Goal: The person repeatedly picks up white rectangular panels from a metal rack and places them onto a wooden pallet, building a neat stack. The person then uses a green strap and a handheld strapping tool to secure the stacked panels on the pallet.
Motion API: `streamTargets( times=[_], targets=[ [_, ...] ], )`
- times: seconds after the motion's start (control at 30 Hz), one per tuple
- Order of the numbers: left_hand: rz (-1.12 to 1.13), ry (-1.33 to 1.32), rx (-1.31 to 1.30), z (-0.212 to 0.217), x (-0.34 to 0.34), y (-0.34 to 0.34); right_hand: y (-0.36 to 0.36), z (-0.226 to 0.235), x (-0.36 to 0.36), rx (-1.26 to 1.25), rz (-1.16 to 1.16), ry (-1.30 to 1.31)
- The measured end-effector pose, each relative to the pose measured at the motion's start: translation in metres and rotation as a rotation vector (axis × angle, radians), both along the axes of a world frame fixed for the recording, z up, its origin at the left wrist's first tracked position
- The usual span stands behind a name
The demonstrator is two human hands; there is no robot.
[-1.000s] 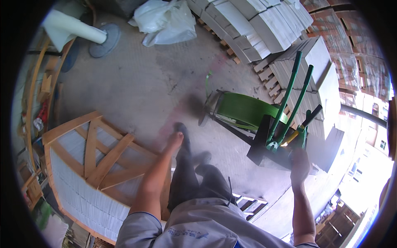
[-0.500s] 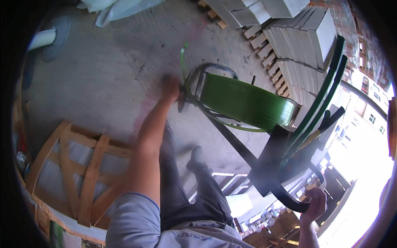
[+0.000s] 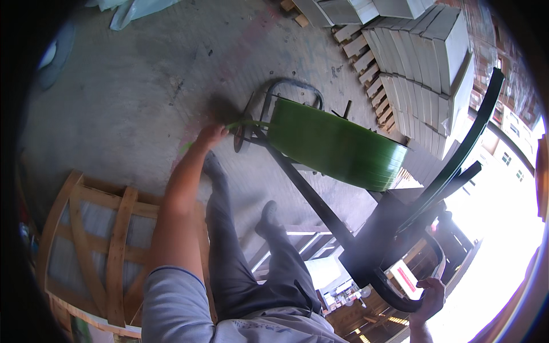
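Note:
My left hand (image 3: 211,136) is closed on a green plastic strap (image 3: 247,122), whose short free end sticks out below the fist. The strap runs across to a large coil of green strapping (image 3: 334,143), mounted on a dark metal strapping cart (image 3: 311,191). On the right, my right hand (image 3: 432,298) is wrapped around the cart's curved black handle (image 3: 394,297). A wheel (image 3: 243,134) of the cart stands beside my left hand. Dark green curved bars (image 3: 466,160) rise from the cart's box-like end.
A wooden crate (image 3: 114,251) stands close on my left. White boxes (image 3: 417,51) are stacked on wooden pallets (image 3: 370,71) at the far right. Plastic sheeting (image 3: 134,11) lies at the far left. My feet are on the concrete floor (image 3: 143,114) by the cart.
My left hand has moved nearer and slightly left, drawing the strap across. The strap loop that hung beneath the coil is gone. The cart's handle end has shifted slightly nearer with my right hand.

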State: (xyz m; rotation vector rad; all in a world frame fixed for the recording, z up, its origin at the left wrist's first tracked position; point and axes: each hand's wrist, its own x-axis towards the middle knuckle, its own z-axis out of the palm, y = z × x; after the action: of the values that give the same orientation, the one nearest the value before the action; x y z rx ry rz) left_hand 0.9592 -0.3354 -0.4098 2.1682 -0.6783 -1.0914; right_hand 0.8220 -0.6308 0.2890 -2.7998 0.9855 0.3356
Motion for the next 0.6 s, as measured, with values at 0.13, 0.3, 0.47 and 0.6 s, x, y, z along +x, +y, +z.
streamTargets(
  times=[0.13, 0.3, 0.47, 0.6],
  targets=[
    [0.210, -0.132, 0.215, 0.043, -0.065, 0.034, 0.002, -0.001, 0.002, -0.032, 0.014, 0.001],
    [0.516, -0.099, 0.108, 0.112, -0.103, 0.021, 0.007, -0.006, 0.004, 0.044, 0.126, -0.124],
    [0.573, -0.223, 0.075, 0.182, -0.125, 0.029, 0.010, -0.003, 0.000, 0.089, 0.131, -0.102],
    [0.760, -0.138, 0.159, 0.248, -0.156, 0.029, 0.009, -0.004, -0.005, 0.163, 0.083, -0.195]
  ],
)
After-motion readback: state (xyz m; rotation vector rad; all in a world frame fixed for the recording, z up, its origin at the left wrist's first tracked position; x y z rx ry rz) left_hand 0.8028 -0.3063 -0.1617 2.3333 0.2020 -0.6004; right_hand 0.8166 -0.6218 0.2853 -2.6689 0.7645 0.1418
